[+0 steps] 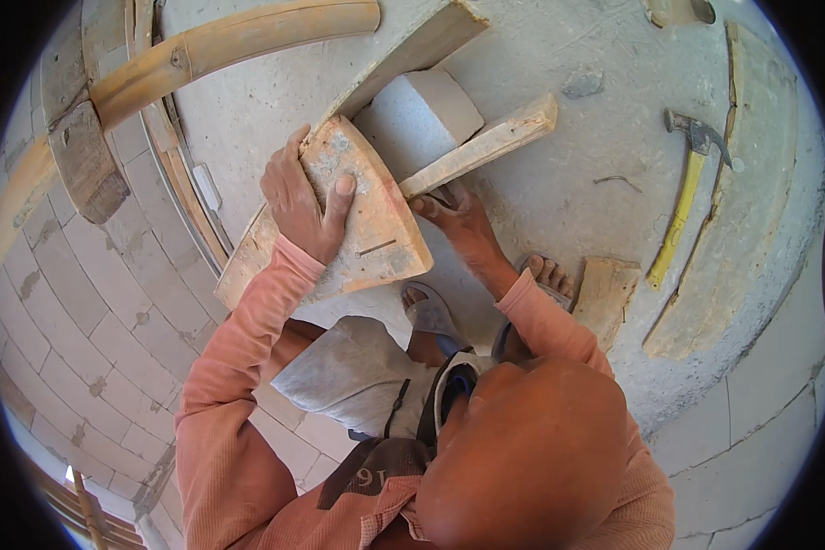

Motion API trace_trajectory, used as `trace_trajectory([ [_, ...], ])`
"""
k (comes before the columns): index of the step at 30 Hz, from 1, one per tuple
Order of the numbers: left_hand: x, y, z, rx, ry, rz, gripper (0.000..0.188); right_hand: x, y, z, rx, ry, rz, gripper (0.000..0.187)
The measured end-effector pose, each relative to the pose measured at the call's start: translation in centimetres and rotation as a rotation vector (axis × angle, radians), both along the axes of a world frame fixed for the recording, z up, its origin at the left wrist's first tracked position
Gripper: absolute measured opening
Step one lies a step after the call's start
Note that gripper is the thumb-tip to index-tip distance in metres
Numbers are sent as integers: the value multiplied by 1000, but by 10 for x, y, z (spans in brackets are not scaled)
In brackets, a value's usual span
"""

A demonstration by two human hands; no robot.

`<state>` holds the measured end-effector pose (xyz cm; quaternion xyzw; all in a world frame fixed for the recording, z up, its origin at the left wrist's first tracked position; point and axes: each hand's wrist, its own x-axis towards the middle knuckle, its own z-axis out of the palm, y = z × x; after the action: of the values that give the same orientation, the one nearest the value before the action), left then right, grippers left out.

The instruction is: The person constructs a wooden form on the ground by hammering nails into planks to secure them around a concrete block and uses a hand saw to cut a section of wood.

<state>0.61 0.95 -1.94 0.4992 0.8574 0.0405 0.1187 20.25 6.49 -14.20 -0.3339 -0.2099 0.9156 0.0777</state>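
L hand (304,213) on wd brd (376,215), thumb spread

Left thumb (339,203) splayed, right fingers (436,214) curled

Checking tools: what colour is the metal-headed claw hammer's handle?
The handle is yellow; head view shows it.

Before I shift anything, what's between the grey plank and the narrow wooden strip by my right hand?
A pale grey masonry block lies between the plank and the strip, in the head view.
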Motion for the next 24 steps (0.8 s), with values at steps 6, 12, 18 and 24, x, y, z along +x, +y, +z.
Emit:
trace_trajectory([
  [6, -17, 7, -4, -39, -3, 3, 84, -8, 9, 4, 8, 1, 53, 107],
  [12, -16, 1, -10, 5, 11, -1, 87, -3, 5, -6, 101, 5, 106, 106],
  [18, -35, -2, -19, 91, 37, -92, 83, -1, 9, -7, 204, -59, 130, 106],
  [24, -63, -12, -23, 84, 185, -392, 45, 15, 64, 41, 1251, -341, 858, 87],
])
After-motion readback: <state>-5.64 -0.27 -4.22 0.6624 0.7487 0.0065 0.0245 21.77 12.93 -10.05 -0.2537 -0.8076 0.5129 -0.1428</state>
